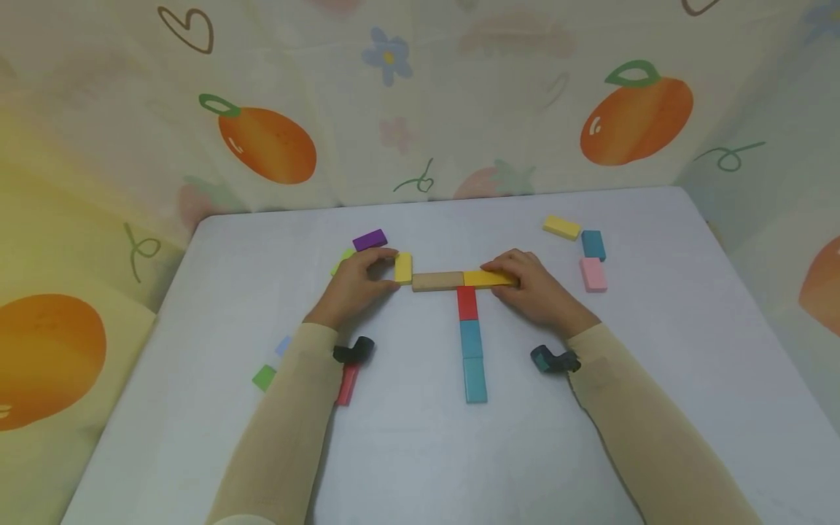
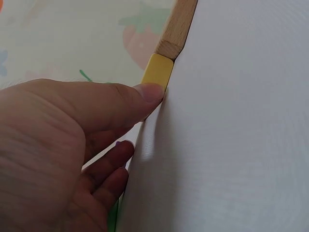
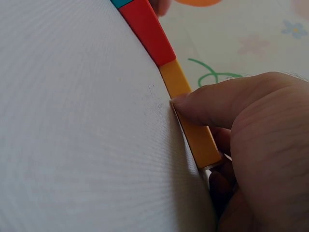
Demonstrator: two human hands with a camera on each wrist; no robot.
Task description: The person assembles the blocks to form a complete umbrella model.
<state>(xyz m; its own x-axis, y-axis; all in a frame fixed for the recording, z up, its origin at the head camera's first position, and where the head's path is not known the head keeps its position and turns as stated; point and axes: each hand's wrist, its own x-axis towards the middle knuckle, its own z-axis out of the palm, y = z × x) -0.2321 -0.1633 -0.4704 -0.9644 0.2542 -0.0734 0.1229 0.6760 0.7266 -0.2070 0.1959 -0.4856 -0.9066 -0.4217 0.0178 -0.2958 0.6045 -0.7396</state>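
Note:
Between thumb and fingers my left hand (image 1: 357,284) pinches a short yellow block (image 1: 403,268), which stands crosswise at the left end of a bare wooden block (image 1: 438,281). My right hand (image 1: 534,288) pinches an orange-yellow block (image 1: 487,278) lying end to end with the wooden one. Below that row a red block (image 1: 467,303) and two teal blocks, an upper (image 1: 471,339) and a lower (image 1: 475,380), run in a line toward me. The left wrist view shows the thumb on the yellow block (image 2: 158,71); its far side is hidden.
A purple block (image 1: 370,239) and a partly hidden lime block (image 1: 343,261) lie beyond my left hand. Near the left sleeve are green (image 1: 265,378), blue (image 1: 284,345) and red (image 1: 348,385) blocks. Yellow (image 1: 561,227), teal (image 1: 593,245) and pink (image 1: 593,275) blocks lie at back right.

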